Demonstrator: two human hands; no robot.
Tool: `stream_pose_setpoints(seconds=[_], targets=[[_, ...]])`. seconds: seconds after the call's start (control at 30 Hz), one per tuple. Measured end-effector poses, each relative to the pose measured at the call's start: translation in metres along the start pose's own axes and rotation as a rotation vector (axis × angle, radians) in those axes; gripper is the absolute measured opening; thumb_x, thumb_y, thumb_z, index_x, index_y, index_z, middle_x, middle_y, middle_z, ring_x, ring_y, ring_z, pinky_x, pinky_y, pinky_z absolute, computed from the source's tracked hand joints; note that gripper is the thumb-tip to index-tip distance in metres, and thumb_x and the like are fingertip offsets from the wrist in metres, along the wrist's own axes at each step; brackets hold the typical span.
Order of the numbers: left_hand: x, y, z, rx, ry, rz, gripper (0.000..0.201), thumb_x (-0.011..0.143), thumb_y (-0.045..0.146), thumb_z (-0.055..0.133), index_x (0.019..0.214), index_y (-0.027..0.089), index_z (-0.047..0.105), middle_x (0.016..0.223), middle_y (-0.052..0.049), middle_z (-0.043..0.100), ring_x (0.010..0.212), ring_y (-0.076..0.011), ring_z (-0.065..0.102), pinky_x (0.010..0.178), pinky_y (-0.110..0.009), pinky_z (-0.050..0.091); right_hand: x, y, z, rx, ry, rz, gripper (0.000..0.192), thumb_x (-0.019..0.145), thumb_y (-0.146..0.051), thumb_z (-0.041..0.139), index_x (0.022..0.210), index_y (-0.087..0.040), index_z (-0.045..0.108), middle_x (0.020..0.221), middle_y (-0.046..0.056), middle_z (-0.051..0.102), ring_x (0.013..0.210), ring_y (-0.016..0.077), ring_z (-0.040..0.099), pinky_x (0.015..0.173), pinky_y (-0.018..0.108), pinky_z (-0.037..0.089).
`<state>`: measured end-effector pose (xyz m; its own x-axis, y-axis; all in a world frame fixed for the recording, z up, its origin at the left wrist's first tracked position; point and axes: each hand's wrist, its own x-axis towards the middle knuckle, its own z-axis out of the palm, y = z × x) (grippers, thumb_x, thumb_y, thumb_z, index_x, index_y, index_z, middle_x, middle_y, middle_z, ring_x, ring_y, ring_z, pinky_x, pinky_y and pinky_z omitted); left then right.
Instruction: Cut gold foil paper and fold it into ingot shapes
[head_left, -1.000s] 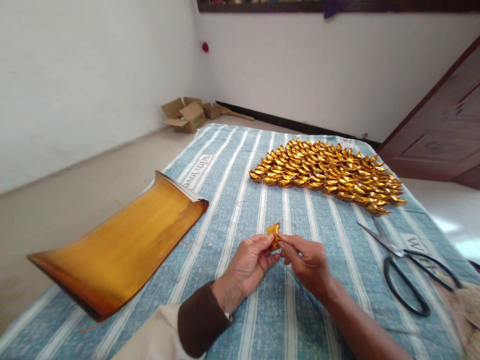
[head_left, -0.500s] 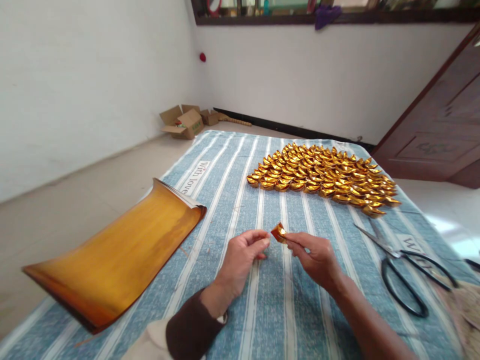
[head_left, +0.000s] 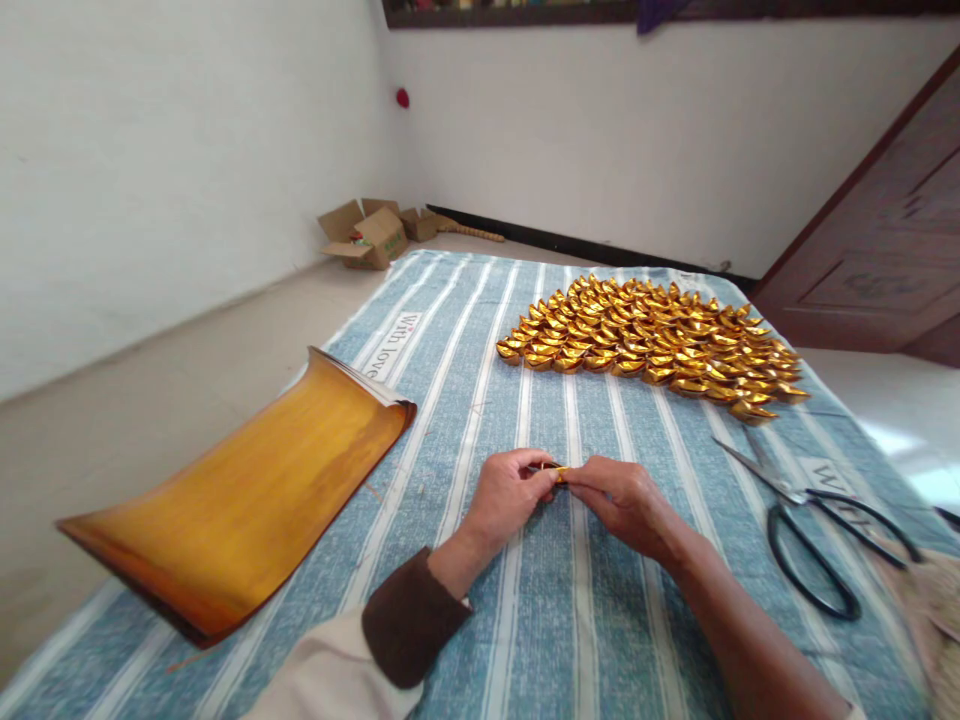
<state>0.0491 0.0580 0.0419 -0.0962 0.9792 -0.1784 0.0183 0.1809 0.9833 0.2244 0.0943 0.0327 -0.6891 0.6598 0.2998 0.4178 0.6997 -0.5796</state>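
Note:
My left hand [head_left: 506, 497] and my right hand [head_left: 622, 500] meet at the fingertips over a blue striped cloth [head_left: 540, 620]. Between the fingers of both hands a small folded gold paper piece [head_left: 556, 471] is pinched, mostly hidden by the fingers. A large patch of many finished gold paper ingots [head_left: 652, 345] lies in rows on the cloth beyond my hands. A curled stack of gold paper sheets [head_left: 240, 495] rests to the left of my left hand.
Black-handled scissors [head_left: 806, 525] lie on the cloth to the right of my right hand. Open cardboard boxes [head_left: 367, 235] stand on the floor by the far wall. A dark wooden door [head_left: 877, 260] is at the right.
The hands were apart with the gold piece held up in the right fingers; now both hands have come together and pinch it, lower and flatter.

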Motion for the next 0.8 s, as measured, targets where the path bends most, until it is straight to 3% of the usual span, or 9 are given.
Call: stream_pose_setpoints(seconds=[0.07, 0.23, 0.43, 0.8], targets=[[0.001, -0.004, 0.001, 0.024, 0.009, 0.014, 0.008, 0.069, 0.02, 0.067, 0.072, 0.018, 0.074, 0.05, 0.001, 0.059, 0.045, -0.0111, 0.047, 0.046, -0.022, 0.033, 0.001, -0.002, 0.001, 0.079, 0.04, 0.064, 0.022, 0.092, -0.028, 0.05, 0.093, -0.022, 0.071, 0.076, 0.002, 0.069, 0.068, 0.0126, 0.062, 0.063, 0.023, 0.047], [0.0, -0.009, 0.003, 0.082, 0.031, 0.052, 0.008, 0.072, 0.021, 0.067, 0.072, 0.018, 0.075, 0.05, 0.001, 0.059, 0.046, -0.0118, 0.048, 0.047, -0.022, 0.033, 0.002, -0.004, 0.012, 0.235, 0.212, 0.376, 0.029, 0.087, -0.038, 0.054, 0.098, -0.016, 0.069, 0.053, -0.003, 0.06, 0.044, 0.0103, 0.052, 0.045, 0.021, 0.041], [0.0, -0.01, 0.003, 0.194, 0.038, 0.107, 0.013, 0.075, 0.019, 0.064, 0.073, 0.02, 0.077, 0.056, 0.0, 0.062, 0.049, -0.012, 0.049, 0.047, -0.021, 0.034, 0.009, -0.012, 0.018, 0.363, 0.181, 0.545, 0.027, 0.085, -0.032, 0.05, 0.072, -0.017, 0.067, 0.053, -0.002, 0.059, 0.042, 0.0103, 0.052, 0.041, 0.02, 0.038], [0.003, -0.011, 0.008, 0.257, 0.036, -0.052, 0.016, 0.077, 0.021, 0.06, 0.073, 0.014, 0.074, 0.055, -0.001, 0.064, 0.044, -0.0103, 0.052, 0.043, -0.019, 0.037, 0.02, -0.013, 0.021, 0.271, 0.15, 0.713, 0.016, 0.076, -0.023, 0.051, 0.067, -0.018, 0.063, 0.048, -0.003, 0.058, 0.04, 0.0101, 0.052, 0.04, 0.019, 0.032]])
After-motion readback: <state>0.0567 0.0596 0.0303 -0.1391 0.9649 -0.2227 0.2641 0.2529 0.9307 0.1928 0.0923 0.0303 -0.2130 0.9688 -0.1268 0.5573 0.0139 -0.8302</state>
